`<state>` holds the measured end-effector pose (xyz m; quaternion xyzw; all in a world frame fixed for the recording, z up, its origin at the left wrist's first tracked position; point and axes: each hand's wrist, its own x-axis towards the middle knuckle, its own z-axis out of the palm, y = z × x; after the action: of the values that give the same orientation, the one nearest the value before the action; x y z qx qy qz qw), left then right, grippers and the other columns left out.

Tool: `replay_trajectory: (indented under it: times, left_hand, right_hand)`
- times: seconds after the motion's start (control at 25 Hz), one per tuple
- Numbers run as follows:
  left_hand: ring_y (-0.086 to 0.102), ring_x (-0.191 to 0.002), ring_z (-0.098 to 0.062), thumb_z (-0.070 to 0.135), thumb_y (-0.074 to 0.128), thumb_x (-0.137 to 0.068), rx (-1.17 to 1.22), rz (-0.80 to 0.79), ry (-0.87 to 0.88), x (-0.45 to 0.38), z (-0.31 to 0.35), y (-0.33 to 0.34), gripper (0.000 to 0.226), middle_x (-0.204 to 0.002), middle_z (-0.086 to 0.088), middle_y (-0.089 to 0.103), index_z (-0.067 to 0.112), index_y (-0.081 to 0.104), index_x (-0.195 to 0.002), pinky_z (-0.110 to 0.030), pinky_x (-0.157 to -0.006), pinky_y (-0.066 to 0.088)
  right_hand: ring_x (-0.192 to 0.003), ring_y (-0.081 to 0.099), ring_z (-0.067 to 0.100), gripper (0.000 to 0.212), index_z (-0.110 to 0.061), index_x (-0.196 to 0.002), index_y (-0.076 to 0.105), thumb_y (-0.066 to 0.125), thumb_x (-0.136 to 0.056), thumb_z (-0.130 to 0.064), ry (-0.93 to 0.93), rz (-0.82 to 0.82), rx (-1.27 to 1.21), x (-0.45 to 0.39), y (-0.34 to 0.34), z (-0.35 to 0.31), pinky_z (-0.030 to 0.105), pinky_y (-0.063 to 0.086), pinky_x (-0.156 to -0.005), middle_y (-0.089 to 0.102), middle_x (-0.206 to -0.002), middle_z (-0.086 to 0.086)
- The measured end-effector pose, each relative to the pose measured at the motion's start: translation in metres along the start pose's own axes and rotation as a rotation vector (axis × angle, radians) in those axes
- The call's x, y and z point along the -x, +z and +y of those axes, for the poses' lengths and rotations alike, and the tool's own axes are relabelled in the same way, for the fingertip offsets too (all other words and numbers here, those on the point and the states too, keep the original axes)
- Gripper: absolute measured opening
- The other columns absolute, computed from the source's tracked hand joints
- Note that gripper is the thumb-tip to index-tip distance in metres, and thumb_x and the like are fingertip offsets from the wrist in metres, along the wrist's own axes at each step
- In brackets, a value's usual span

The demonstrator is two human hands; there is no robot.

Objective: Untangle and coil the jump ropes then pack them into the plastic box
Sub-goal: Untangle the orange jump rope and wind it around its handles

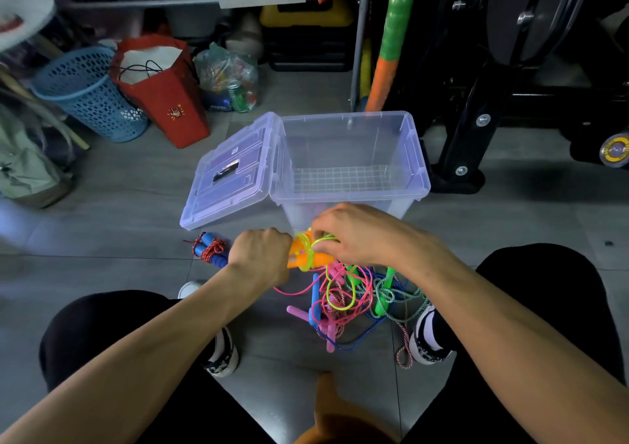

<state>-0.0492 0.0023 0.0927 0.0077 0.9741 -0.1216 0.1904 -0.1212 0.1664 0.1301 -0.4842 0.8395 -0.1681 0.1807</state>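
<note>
My left hand grips the orange handles of a jump rope just in front of the clear plastic box. My right hand pinches that rope's neon yellow cord, which is looped around the orange handles. Below my hands a tangled pile of ropes lies on the floor, with pink, blue, green and teal cords and handles. A coiled red rope with blue handles lies to the left of my left hand. Nothing lies in the box, and its lid hangs open to the left.
A blue perforated basket, a red paper bag and a clear bag of items stand at the back left. Black exercise equipment and a green-orange foam pole stand at the back right. My shoes flank the pile.
</note>
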Motion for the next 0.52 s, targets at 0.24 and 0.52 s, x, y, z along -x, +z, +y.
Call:
replay_trajectory:
  times: [0.24, 0.52]
  left_hand:
    - [0.062, -0.068, -0.026, 0.050, 0.047, -0.081, 0.240, 0.331, 0.450, 0.009, -0.030, 0.008, 0.026, -0.073, 0.004, 0.066, 0.025, 0.056, -0.079, -0.029, -0.058, 0.041]
    - [0.043, -0.039, -0.004, 0.028, 0.087, -0.068, 1.239, 0.225, -0.078, 0.015, -0.030, -0.009, 0.026, -0.047, 0.011, 0.053, 0.021, 0.062, -0.070, -0.020, -0.043, 0.037]
  right_hand:
    - [-0.063, 0.056, 0.002, 0.014, -0.019, -0.076, 0.076, 0.081, -0.075, -0.033, 0.216, 0.029, -0.495, -0.006, -0.014, 0.051, 0.024, 0.043, -0.064, 0.069, -0.072, -0.006]
    - [-0.044, 0.045, -0.001, 0.029, -0.013, -0.075, 0.068, 0.056, -0.098, -0.026, 0.283, 0.095, -0.719, -0.005, 0.027, 0.043, 0.018, 0.037, -0.050, 0.051, -0.049, -0.010]
